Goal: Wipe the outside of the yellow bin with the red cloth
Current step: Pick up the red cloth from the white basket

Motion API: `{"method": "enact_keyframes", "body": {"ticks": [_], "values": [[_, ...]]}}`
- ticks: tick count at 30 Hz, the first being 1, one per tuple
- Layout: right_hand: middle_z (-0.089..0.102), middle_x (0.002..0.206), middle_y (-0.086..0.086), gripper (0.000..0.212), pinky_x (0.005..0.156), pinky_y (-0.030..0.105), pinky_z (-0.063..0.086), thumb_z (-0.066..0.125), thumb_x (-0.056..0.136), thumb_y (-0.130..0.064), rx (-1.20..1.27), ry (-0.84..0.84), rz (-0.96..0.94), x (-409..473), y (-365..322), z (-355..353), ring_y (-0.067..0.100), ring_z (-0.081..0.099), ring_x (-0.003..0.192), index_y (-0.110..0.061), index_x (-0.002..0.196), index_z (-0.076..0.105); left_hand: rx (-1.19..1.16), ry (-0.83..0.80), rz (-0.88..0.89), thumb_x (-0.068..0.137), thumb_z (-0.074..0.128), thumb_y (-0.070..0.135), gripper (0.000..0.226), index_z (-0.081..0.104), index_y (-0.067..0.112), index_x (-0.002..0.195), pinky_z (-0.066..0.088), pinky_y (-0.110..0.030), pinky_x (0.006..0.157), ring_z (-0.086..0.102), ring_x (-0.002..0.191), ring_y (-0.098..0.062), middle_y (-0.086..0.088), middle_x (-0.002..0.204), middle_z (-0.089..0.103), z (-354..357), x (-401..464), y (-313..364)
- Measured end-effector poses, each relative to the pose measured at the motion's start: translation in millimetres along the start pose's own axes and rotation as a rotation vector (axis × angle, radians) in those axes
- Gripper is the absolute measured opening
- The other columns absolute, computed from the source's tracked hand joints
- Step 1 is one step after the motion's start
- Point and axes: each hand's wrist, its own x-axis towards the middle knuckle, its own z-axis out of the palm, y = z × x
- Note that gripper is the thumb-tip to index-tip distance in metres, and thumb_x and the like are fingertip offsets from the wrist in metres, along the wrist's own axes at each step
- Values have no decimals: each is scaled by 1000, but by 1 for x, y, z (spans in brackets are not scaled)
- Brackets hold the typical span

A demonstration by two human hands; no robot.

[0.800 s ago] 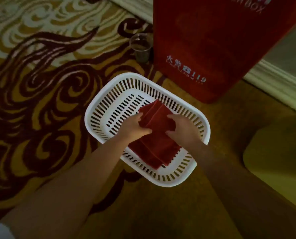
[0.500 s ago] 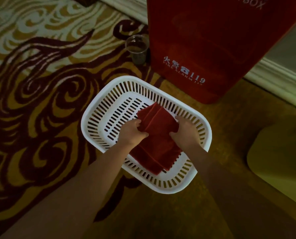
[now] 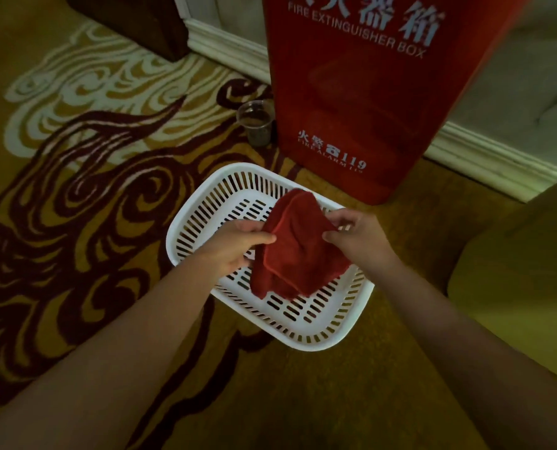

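Above white basket (image 3: 332, 332): red cloth (image 3: 298, 251) pinched between left hand (image 3: 238, 243), right hand (image 3: 356, 237).

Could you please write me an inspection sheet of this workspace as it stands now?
Surface: patterned carpet, gold with dark swirls.
Job's things: red cloth lifted over the white basket; yellow bin at the right edge, untouched.
Clutter: clear plastic cup beside the red fire extinguisher box.
Grippers: left hand and right hand each pinch the cloth, a grip on either side.
Cables: nothing seen.
Surroundings: white baseboard; dark furniture piece.
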Motion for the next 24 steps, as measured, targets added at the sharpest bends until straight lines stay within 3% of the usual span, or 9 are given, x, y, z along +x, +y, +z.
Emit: {"method": "enact_keyframes", "body": {"ticks": [2,6,10,15,18,20,22,24], "values": [[67,87,-8,28,71,21,50,61,79,5,100,-58,3,-10,-13,-20,10,64,84,-19,91,68,-7,-55,47,76,65,5,17,72,14,89,57,-34,67,68,92,-13,-1,91,75,1,-11,12],[74,72,-3,30,54,18,53,54,82,12,298,-225,1,-39,-39,-65,8,70,63,-12,94,65,30,-107,124,76,64,3,21,72,14,91,57,-34,70,70,86,-12,2,84,76,16,-28,34],[76,80,4,30,58,23,57,53,82,11,389,-330,19,-74,-46,-109,14,71,67,-9,100,68,105,-232,192,76,63,1,22,73,16,88,56,-28,66,71,84,-13,2,83,76,45,-41,49],[76,86,6,38,68,21,57,56,71,7,660,-180,13,-128,-33,-147,13,71,73,-2,107,64,202,-406,260,75,64,0,27,69,18,95,57,-29,68,69,82,-15,0,85,73,103,-59,66],[75,88,8,42,70,22,57,58,65,2,752,-77,-2,-164,-18,-164,15,71,74,-1,107,64,284,-516,358,72,68,4,59,52,41,115,56,-39,75,63,94,-20,-3,106,62,145,-69,75],[75,86,9,39,66,23,57,59,66,1,792,-24,0,-187,-7,-174,15,71,71,-3,103,68,367,-658,440,70,71,5,78,38,55,120,55,-36,72,62,91,-18,-5,104,61,174,-78,75],[75,82,10,35,61,23,57,61,66,-3,831,46,32,-209,3,-184,15,71,67,-3,100,70,457,-821,534,70,70,2,74,42,45,123,52,-25,79,61,92,-9,0,100,63,205,-86,67],[75,79,11,32,59,23,57,63,67,-6,879,102,80,-229,14,-192,16,70,64,-3,98,70,482,-859,557,69,71,3,55,56,35,111,48,-18,82,62,96,-1,8,104,66,232,-94,54]]}}
